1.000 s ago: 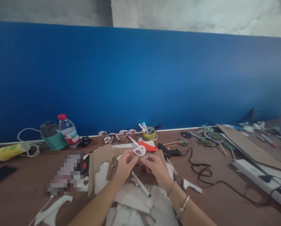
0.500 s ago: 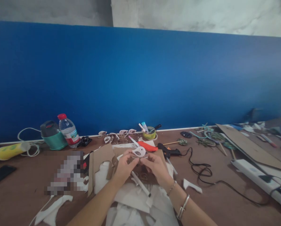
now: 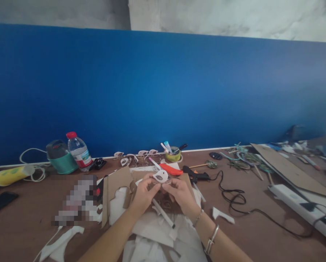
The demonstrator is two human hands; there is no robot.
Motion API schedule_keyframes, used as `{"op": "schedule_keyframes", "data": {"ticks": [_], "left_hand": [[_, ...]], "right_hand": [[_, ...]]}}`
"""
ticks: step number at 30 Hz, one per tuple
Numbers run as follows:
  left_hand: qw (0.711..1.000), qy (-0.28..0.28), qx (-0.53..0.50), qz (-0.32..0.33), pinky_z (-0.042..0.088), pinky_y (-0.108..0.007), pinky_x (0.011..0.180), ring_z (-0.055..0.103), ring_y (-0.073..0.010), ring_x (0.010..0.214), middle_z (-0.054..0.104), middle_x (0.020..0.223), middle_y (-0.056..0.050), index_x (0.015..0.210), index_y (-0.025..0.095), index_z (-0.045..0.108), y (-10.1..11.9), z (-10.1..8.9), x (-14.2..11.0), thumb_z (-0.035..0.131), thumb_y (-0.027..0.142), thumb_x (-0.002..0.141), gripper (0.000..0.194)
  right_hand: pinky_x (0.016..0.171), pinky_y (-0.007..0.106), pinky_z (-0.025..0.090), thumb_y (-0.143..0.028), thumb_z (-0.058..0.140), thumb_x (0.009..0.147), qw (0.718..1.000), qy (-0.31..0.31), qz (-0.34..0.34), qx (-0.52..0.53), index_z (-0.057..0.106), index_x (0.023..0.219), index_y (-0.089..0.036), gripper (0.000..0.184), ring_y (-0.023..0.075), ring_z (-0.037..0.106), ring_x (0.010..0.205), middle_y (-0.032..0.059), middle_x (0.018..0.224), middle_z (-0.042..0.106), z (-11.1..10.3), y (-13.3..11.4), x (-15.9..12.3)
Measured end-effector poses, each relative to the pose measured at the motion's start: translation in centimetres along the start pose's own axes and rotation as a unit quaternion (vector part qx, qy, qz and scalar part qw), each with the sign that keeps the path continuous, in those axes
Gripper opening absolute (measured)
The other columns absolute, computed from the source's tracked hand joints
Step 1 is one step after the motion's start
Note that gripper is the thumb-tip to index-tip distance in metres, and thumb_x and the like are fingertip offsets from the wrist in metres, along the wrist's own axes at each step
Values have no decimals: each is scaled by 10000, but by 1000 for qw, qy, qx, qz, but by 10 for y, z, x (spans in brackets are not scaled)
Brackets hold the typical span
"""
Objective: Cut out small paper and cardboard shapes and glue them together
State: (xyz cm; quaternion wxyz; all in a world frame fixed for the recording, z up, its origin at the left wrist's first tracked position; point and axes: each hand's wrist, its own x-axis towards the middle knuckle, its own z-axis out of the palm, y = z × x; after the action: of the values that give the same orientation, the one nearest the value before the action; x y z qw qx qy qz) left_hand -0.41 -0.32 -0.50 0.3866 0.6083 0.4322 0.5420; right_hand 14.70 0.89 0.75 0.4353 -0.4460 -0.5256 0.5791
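Observation:
Between my fingertips is a small white bird cutout [image 3: 160, 176] with a dark patterned wing. My left hand [image 3: 144, 193] pinches its lower left edge. On the other side, my right hand [image 3: 180, 193] has thumb and fingers closed at its lower right; the exact contact is partly hidden. Under both hands lie a white stick-like pen [image 3: 164, 214], brown cardboard [image 3: 119, 182] and loose white paper scraps [image 3: 152, 229]. Just behind the bird rest an orange-red piece [image 3: 171, 169] and a black glue gun [image 3: 195, 175].
Several similar birds [image 3: 142, 153] line the back edge beside a yellow-green pen holder [image 3: 173, 155]. A water bottle [image 3: 80, 153] and teal container [image 3: 61, 162] stand left. On the right, a black cord [image 3: 236, 198] runs toward a white power strip [image 3: 302, 211]; a phone [image 3: 0, 203] lies far left.
Almost nothing differs. The bird and both hands have shifted very slightly to the left in view, with the same hold.

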Motion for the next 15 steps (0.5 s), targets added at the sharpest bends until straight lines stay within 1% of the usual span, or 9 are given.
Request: {"op": "schedule_keyframes", "data": {"ticks": [4,6,8,10,12,14,15], "left_hand": [[1000,9,-20,-17,439,-318,861,576,-231,955,608,987,-81,718,163,687,5,2,0,618,326,781,187],[999,18,-42,-30,448,-313,831,577,-225,915,602,944,-74,702,159,670,5,2,0,615,351,779,214],[997,25,-69,-39,449,-308,819,573,-213,886,600,911,-62,718,158,651,3,3,0,594,375,800,239],[995,25,-90,-39,444,-304,830,564,-207,898,605,925,-59,776,161,644,2,2,0,555,397,835,259],[995,9,-95,-32,433,-302,856,550,-208,939,607,977,-66,800,165,642,2,2,0,511,417,864,292],[996,-17,-83,-24,416,-301,881,533,-215,980,592,1032,-76,780,168,644,4,1,-1,488,432,876,322],[997,-29,-74,-21,411,-301,886,527,-217,987,584,1040,-79,759,169,642,5,0,-1,487,441,874,334]], "right_hand": [[374,208,231,-485,723,615,1000,-8,-8,4,559,579,-160,366,48,377,356,-6,560,608,0,-1,0],[380,207,237,-472,728,619,1000,-19,-11,12,577,608,-157,350,47,385,365,-11,573,602,-2,-1,1],[382,203,232,-458,722,643,999,-33,-15,25,633,754,-158,332,51,372,372,-33,548,572,-4,0,1],[389,201,240,-444,665,713,998,-38,-35,40,642,974,-169,379,66,368,388,-46,524,548,-7,1,2],[419,207,296,-397,588,778,996,-30,-68,50,603,1128,-192,406,93,427,451,-13,625,608,-9,1,1],[505,226,390,-335,558,789,993,-24,-101,52,591,1173,-231,399,130,528,602,33,862,664,-10,1,2],[578,243,433,-315,564,782,992,-22,-116,48,597,1169,-249,393,152,563,704,43,980,657,-10,1,2]]}}
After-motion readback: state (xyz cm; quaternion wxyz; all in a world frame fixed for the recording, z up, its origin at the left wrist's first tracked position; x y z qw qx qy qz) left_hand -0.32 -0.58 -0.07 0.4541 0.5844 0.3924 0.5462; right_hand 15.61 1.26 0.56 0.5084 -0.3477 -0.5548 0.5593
